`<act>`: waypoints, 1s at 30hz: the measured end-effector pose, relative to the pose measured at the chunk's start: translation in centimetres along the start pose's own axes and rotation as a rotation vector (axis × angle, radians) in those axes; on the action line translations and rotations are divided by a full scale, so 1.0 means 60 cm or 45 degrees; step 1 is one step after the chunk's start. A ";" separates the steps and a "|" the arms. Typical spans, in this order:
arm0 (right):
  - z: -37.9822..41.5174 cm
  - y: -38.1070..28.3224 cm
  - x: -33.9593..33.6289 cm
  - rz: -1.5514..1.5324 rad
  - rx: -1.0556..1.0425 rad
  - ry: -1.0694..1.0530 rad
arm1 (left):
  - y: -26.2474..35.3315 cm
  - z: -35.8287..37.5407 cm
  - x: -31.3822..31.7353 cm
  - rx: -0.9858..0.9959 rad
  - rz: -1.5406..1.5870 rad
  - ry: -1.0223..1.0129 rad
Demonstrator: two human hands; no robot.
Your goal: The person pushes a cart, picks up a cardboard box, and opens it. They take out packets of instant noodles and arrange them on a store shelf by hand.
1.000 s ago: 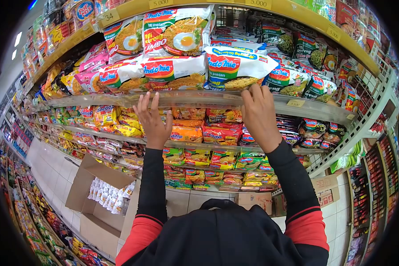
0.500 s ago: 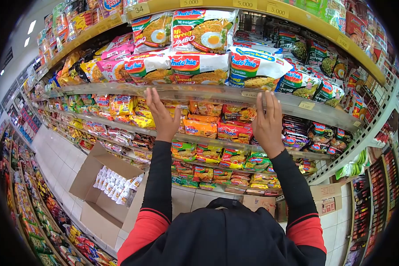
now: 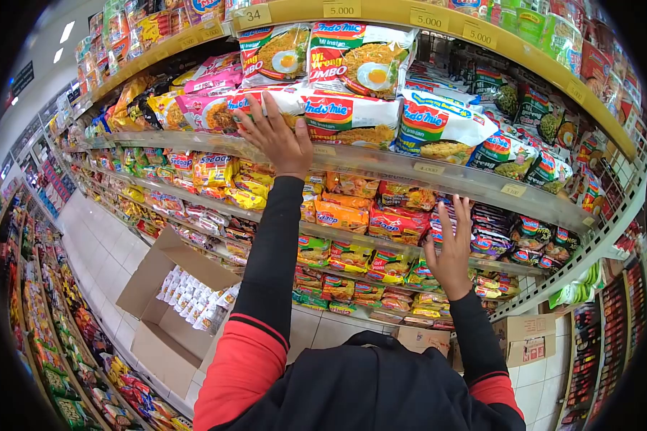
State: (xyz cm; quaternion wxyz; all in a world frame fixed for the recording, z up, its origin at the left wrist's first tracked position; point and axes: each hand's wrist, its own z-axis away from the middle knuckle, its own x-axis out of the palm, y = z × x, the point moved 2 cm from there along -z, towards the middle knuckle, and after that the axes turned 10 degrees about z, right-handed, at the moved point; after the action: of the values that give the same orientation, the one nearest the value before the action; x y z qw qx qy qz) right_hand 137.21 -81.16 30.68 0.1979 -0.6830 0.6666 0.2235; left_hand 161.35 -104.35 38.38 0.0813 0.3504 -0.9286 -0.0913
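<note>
My left hand (image 3: 279, 140) is open, its fingers spread over a white Indomie noodle packet (image 3: 295, 95) lying at the shelf's front; they seem to touch it, partly hiding it. My right hand (image 3: 449, 251) hangs lower, open and holding nothing, in front of the shelf with red Sedaap noodle packets (image 3: 402, 224). Two jumbo Indomie packets (image 3: 359, 61) stand upright behind the lying ones. Further right lie another lying Indomie packet (image 3: 442, 129) and smaller green-and-white packets (image 3: 507, 154).
An open cardboard box (image 3: 169, 355) with white packets (image 3: 194, 302) inside stands on the floor at left. Closed cartons (image 3: 528, 337) sit at lower right. A clear shelf lip with price tags (image 3: 428, 168) runs along the front. A yellow-edged shelf (image 3: 381, 16) hangs above.
My left hand has moved up from the shelf lip onto the lying Indomie packet. My right hand has dropped from the lip to a lower level. The view has shifted slightly.
</note>
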 end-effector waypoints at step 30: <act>-0.197 0.271 -0.264 0.084 0.005 0.394 | 0.278 0.094 -0.071 0.465 0.959 -0.901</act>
State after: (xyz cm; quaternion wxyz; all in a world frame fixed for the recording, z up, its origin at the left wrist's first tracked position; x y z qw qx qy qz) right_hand 121.29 -75.41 49.88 0.0869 -0.6865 0.7118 0.1206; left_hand 152.72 -88.59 36.31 -0.2710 -0.0500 -0.9613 -0.0056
